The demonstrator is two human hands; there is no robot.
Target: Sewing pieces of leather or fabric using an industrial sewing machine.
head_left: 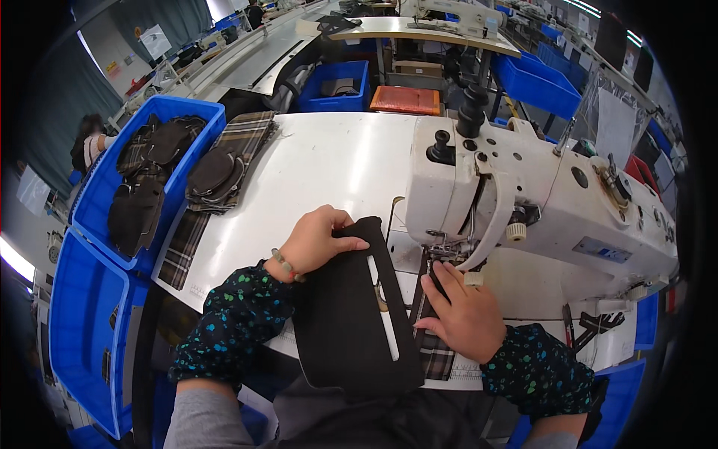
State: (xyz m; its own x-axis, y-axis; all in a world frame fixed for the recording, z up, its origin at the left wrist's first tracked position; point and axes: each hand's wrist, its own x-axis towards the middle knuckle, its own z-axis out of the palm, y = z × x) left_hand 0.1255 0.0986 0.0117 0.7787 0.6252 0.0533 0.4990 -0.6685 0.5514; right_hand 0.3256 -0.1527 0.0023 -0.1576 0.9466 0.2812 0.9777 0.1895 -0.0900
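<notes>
The left hand [315, 241] is curled over the top edge of a black fabric panel [351, 322], fingers bent and pinching that upper corner. The panel is dark, matte, roughly rectangular with rounded lower corners, and carries a long pale slit just right of those fingertips. The right hand [465, 314] lies flat, fingers spread narrow, pressing a plaid strip [434, 352] whose end runs under the fingertips toward the needle of the white sewing machine [538, 202]. Beyond the left knuckles, plaid pieces [224, 168] lie stacked beside a blue bin [93, 202].
</notes>
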